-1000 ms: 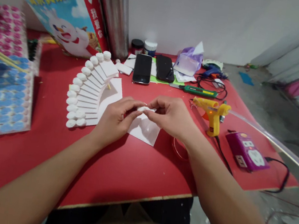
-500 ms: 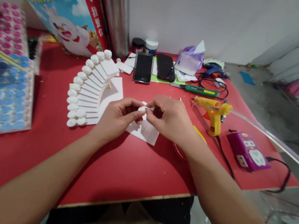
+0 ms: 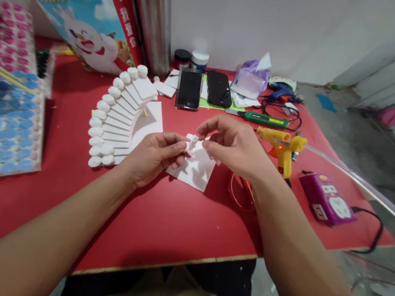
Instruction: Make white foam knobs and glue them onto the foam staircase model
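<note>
right hand (image 3: 236, 146) risen, left hand (image 3: 153, 154) pinching white piece (image 3: 191, 142)

We see a plain red worktop (image 3: 173, 222). The small piece (image 3: 191, 143), the sheet (image 3: 194, 169) and the fanned steps (image 3: 117, 123) are white. The glue gun (image 3: 285, 147) is yellow with orange, the power strip (image 3: 325, 201) is purple with white sockets, the board (image 3: 3, 132) is dotted blue and pink, and the flask (image 3: 153, 25) is silver.

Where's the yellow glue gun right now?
Head view: the yellow glue gun stands on the right of the table, between the right hand and the purple power strip.
</note>
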Motion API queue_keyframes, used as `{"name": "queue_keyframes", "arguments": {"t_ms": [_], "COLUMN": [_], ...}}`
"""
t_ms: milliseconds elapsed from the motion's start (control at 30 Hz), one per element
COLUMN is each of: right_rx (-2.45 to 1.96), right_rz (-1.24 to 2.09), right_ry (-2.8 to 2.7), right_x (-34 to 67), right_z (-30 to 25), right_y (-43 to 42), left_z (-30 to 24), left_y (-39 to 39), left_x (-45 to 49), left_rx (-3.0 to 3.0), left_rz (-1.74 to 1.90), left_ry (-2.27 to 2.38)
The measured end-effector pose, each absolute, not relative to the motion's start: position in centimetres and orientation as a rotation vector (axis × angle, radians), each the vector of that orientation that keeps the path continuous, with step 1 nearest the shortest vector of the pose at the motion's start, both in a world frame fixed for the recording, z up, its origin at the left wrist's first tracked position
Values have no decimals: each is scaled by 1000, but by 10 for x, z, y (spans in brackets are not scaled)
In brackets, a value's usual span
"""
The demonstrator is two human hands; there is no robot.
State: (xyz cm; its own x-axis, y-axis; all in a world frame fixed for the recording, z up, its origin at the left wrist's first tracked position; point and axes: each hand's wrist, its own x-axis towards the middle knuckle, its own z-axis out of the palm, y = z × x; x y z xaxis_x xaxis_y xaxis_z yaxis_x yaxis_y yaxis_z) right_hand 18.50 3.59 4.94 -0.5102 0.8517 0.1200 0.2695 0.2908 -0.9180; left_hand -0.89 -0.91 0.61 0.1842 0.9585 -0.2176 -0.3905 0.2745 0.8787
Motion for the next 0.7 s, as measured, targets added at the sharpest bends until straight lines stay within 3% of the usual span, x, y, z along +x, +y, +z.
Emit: {"name": "queue_keyframes", "arguments": {"t_ms": [167, 467, 700], "right_rx": [-1018, -978, -1042], "right_rz": [1447, 1135, 1282], "right_ry": [-1839, -1901, -1656], "right_x": [187, 180, 185], "right_z": [54, 44, 53], "right_y": [36, 36, 38], "left_z": [7, 6, 6], "left_y": [-10, -8, -7], "left_x": [-10, -10, -11], "left_rx": [723, 696, 697], "left_rz": [1021, 1032, 1060], "left_ry": [842, 855, 882]}}
